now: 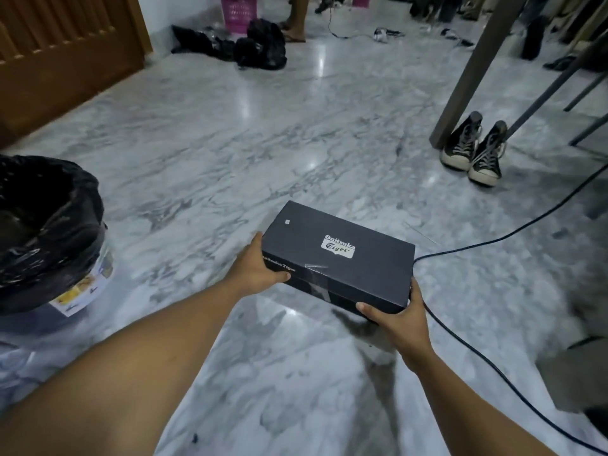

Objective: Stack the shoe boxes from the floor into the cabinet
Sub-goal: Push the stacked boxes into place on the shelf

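Already gripping the dark shoe box (339,255) at both short ends — left hand (256,271) on one, right hand (398,319) on the other. Holding it low over the marble floor (230,143), seemingly just clear of it, though hard to tell. Lying crosswise to the arms along its long axis, left end slightly farther away than the right. Pressing the left thumb flat on the near long side, with the remaining fingers wrapped round the left end and mostly hidden; pinching likewise on the right, thumb on the near side at the corner, fingers curled round the right end. Equally near on both sides — squarely between the palms. Probably calls for a level lift and a turn toward the cabinet, keeping clear of the black cable (473,246) just beside the right end. Cannot tell whether the wood-panelled front (65,60) far to the left belongs to it.
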